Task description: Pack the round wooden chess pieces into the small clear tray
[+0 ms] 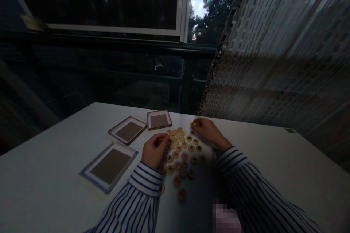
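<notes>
Round wooden Chinese chess pieces [184,155] with red or black characters lie spread over the middle of the white table, several of them blank side up. My right hand [209,130] is at the far right of the spread, thumb and fingers pinching a black-marked Chinese chess piece [193,124]. On the left side of the spread, my left hand [154,150] has its fingers curled and closed. A red-marked piece [168,131] shows just beyond its fingertips; I cannot tell whether they grip it. Part of the pieces is hidden behind the left hand and sleeve.
Left of the pieces are three shallow box parts with grey-brown bottoms: a nearer tray [131,149], a middle one [144,129] and a far one [148,121]. The white table [54,174] ends before a dark window; a curtain [273,51] hangs at right.
</notes>
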The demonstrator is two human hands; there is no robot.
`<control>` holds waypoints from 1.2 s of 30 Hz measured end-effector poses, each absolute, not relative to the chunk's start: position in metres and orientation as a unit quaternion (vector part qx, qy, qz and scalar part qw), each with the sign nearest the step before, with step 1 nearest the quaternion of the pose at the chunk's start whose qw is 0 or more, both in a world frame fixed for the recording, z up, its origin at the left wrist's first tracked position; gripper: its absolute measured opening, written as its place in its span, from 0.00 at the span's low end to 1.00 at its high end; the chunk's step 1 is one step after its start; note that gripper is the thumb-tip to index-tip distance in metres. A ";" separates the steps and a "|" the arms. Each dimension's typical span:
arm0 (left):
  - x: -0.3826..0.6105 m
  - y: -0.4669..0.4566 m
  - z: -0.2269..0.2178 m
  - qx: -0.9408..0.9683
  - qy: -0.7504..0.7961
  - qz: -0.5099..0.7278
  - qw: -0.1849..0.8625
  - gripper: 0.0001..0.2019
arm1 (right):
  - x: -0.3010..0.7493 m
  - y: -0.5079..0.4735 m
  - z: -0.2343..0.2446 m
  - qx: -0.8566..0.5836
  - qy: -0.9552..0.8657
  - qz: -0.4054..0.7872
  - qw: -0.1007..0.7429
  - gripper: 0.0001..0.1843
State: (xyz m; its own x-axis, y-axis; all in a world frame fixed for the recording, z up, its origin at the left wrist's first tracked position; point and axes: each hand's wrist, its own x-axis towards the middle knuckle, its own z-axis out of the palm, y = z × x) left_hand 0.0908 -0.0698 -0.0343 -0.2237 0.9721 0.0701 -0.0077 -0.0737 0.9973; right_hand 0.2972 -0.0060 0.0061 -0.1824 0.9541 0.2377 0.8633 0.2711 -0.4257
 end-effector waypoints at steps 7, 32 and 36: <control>0.090 -0.069 -0.037 0.489 0.540 0.571 0.378 0.16 | 0.312 -0.008 0.006 -0.647 -0.761 0.034 0.044 0.17; 0.079 -0.068 -0.043 0.639 0.615 0.434 0.156 0.11 | 0.269 -0.022 0.005 -0.507 -0.858 0.001 0.081 0.13; 0.080 -0.069 -0.042 0.670 0.609 0.409 0.110 0.10 | 0.257 -0.025 -0.001 -0.507 -0.859 -0.009 0.063 0.13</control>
State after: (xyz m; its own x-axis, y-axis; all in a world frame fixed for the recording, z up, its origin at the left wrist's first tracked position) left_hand 0.0798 -0.0687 -0.0423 -0.0768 0.9072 0.4137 0.7273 -0.2328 0.6456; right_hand 0.2567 -0.0249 -0.0008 -0.4773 0.8708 0.1183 0.8731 0.4852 -0.0487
